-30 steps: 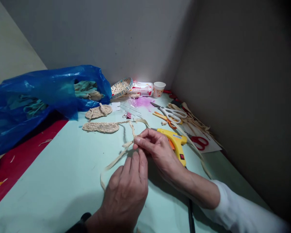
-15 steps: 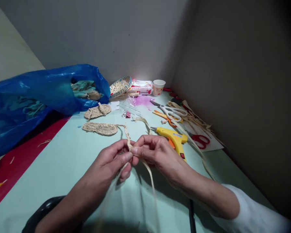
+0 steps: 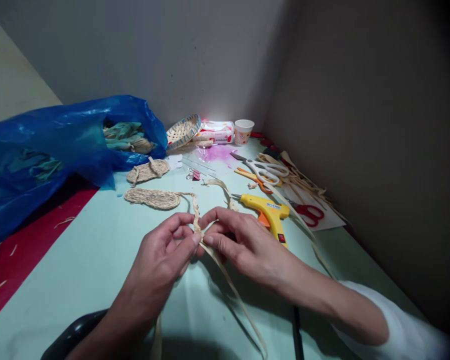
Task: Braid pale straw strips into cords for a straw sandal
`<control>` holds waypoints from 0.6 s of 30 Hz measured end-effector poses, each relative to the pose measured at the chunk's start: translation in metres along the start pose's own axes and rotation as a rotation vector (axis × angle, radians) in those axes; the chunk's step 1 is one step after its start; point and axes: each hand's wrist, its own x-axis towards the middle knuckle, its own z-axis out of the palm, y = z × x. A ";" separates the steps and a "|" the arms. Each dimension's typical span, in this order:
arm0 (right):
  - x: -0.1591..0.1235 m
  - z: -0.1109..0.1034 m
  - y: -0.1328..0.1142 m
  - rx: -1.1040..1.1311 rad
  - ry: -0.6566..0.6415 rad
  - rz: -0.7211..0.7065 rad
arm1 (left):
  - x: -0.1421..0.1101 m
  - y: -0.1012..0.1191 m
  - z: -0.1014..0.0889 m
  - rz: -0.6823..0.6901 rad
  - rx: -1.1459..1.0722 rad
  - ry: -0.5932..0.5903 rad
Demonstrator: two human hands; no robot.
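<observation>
Both hands meet over the table's middle at the near end of a pale braided straw cord [image 3: 195, 210]. My left hand [image 3: 168, 245] pinches the braid between thumb and fingers. Pressed close beside it, my right hand [image 3: 230, 235] is closed on the strands at the same spot; its fingertips are partly hidden. A loose flat straw strip [image 3: 232, 287] trails down from between the hands toward the table's near edge. The cord's far end joins an oval coiled straw sole [image 3: 152, 198] lying flat. Behind that lies a similar straw slipper [image 3: 148, 171] with a strap across it.
To the right are a yellow glue gun [image 3: 268, 210], white-handled scissors [image 3: 264, 170], red-handled scissors [image 3: 309, 214] and straw strips. A blue plastic bag [image 3: 75, 130] fills the left. At the back stand a woven basket [image 3: 183, 131], a tissue pack [image 3: 217, 132] and a paper cup [image 3: 244, 131].
The right fingers have shifted slightly down along the braid's end. The strip below them has swung to the right, and another strip now hangs behind my left wrist. The view has shifted slightly.
</observation>
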 end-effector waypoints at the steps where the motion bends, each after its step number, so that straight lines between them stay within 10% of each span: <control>1: -0.002 0.001 0.000 -0.055 0.012 -0.025 | 0.001 -0.002 0.000 0.009 0.002 -0.001; 18: -0.005 0.015 0.004 -0.319 0.134 -0.103 | 0.003 -0.006 0.004 0.142 0.242 0.168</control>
